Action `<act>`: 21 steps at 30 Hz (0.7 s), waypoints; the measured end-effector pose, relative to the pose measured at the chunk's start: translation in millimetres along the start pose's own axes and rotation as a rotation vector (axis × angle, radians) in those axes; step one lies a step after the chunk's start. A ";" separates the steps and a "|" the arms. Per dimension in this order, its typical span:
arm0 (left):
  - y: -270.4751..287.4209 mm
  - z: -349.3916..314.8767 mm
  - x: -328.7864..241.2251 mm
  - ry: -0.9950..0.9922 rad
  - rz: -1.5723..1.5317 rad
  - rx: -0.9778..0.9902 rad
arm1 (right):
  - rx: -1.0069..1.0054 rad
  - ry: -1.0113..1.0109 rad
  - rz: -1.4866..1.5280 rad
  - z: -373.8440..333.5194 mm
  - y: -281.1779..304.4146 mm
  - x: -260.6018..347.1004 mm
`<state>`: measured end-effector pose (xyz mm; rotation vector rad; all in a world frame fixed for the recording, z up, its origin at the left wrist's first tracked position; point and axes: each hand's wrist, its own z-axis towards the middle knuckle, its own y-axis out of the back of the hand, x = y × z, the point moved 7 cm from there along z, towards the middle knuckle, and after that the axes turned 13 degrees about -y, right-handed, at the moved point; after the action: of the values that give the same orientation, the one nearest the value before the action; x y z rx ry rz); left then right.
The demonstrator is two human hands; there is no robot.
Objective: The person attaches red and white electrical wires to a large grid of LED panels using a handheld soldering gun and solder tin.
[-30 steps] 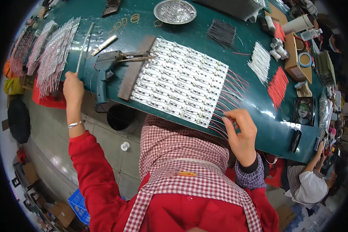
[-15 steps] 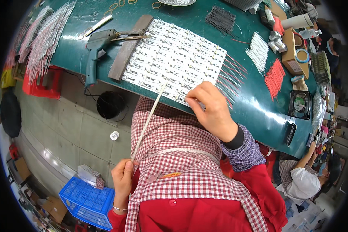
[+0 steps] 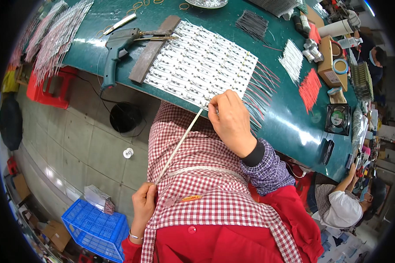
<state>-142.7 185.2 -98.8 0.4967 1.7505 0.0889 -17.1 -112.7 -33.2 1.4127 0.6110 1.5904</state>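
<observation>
Seen from above at a green workbench (image 3: 289, 122): a long thin white strip (image 3: 180, 145) stretched on a slant between two hands, over a red-and-white checked apron (image 3: 197, 175). Left hand (image 3: 144, 202) low near the chest, fingers closed around the strip's lower end. Right hand (image 3: 229, 119) higher up at the bench's near edge, fingers curled and pinching the strip's upper end. Strip's top end just at the near edge of a mat of white strips (image 3: 202, 65) laid side by side on the bench, with red wires (image 3: 261, 90) fanning out from the mat's right side, just beyond the right hand's knuckles. Along the mat's left edge, a dark flat bar (image 3: 151, 50); touching the bar's far end, a green glue gun (image 3: 118, 46), its cord trailing off the bench toward a black round bin (image 3: 125, 117) on the tiled floor. Farther right on the bench, well apart from both hands: a bundle of black wires (image 3: 252, 24), a bundle of white wires (image 3: 292, 59), a bundle of red wires (image 3: 310, 87) and a small black fan (image 3: 338, 119). Down left on the floor, a blue plastic crate (image 3: 96, 228). At lower right, another person in a white top (image 3: 344, 208), one hand raised to the bench edge.
</observation>
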 end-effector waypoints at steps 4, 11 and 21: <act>-1.9 4.0 -3.0 -0.007 0.026 0.002 | -0.013 0.008 0.041 -2.1 0.7 -1.4; -3.3 7.7 -7.2 0.012 0.002 0.039 | 0.034 0.016 0.091 -6.6 5.4 3.5; -4.6 6.1 -6.1 0.020 -0.076 0.082 | 0.044 0.022 0.044 -9.9 0.2 2.6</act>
<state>-137.2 177.6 -96.3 0.4898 1.7960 -0.0317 -26.5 -108.6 -34.0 1.4514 0.6351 1.6379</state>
